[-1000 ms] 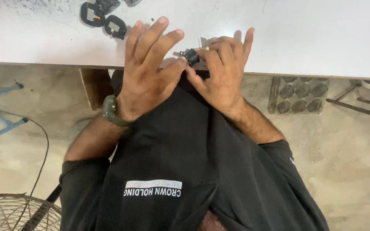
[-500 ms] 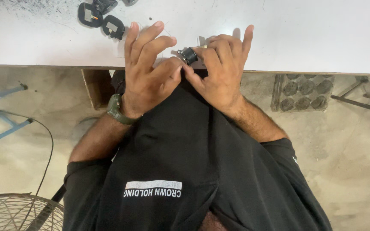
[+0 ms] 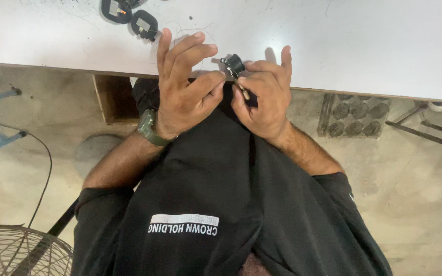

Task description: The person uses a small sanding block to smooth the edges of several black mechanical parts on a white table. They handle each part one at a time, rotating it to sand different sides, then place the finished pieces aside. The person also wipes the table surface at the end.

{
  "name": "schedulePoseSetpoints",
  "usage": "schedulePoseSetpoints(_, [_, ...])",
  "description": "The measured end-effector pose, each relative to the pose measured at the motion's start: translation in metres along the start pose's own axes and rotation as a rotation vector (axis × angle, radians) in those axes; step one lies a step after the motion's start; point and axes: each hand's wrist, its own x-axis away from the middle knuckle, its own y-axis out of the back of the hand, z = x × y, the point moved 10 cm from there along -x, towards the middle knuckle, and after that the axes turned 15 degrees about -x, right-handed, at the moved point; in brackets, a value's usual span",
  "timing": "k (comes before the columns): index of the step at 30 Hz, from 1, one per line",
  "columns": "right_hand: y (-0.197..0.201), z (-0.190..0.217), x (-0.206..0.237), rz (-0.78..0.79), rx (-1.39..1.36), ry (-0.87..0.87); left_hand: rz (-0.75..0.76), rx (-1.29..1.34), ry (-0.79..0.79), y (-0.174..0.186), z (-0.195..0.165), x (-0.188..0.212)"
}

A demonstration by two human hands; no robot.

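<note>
Head view: both hands meet at the white table [image 3: 364,41] edge.
Left hand [image 3: 182,94]: fingers splayed, thumb and forefinger pinching a small black part [image 3: 235,64], steadying it.
Right hand [image 3: 262,99]: loosely curled, fingertips gripping the same part from the other side.

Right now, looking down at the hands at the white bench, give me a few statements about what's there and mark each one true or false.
1. Both hands meet on one small black part at the near edge of the white table. True.
2. The left hand wears a green wristwatch. True.
3. The right hand lies flat on the table, away from the part. False: it pinches at the part together with the left hand.
4. Two dark ring-shaped pieces lie on the table, farther back and to the left. True.
5. A fan grille stands on the table. False: it is down on the floor, lower left.
</note>
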Motion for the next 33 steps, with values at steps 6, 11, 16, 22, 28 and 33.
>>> schedulePoseSetpoints(6, [-0.001, 0.000, -0.006, 0.012, 0.002, -0.014, -0.003, -0.046, -0.076, -0.002, -0.002, 0.001])
schedulePoseSetpoints(11, [-0.002, 0.001, -0.006, -0.004, -0.010, 0.010, -0.033, -0.133, -0.155, -0.003, -0.015, 0.003])
schedulePoseSetpoints(16, [-0.003, 0.002, -0.006, -0.003, -0.009, 0.008, -0.033, -0.053, -0.059, -0.002, -0.010, -0.003])
schedulePoseSetpoints(22, [-0.004, 0.001, -0.003, 0.001, -0.010, 0.003, 0.078, -0.025, 0.076, -0.006, 0.005, -0.006])
schedulePoseSetpoints(28, [-0.003, 0.004, 0.003, 0.014, 0.002, 0.061, 0.080, -0.038, 0.046, -0.010, 0.000, -0.009])
schedulePoseSetpoints(33, [-0.006, 0.005, 0.005, 0.027, -0.009, 0.087, 0.088, 0.002, 0.058, -0.011, 0.001, -0.010])
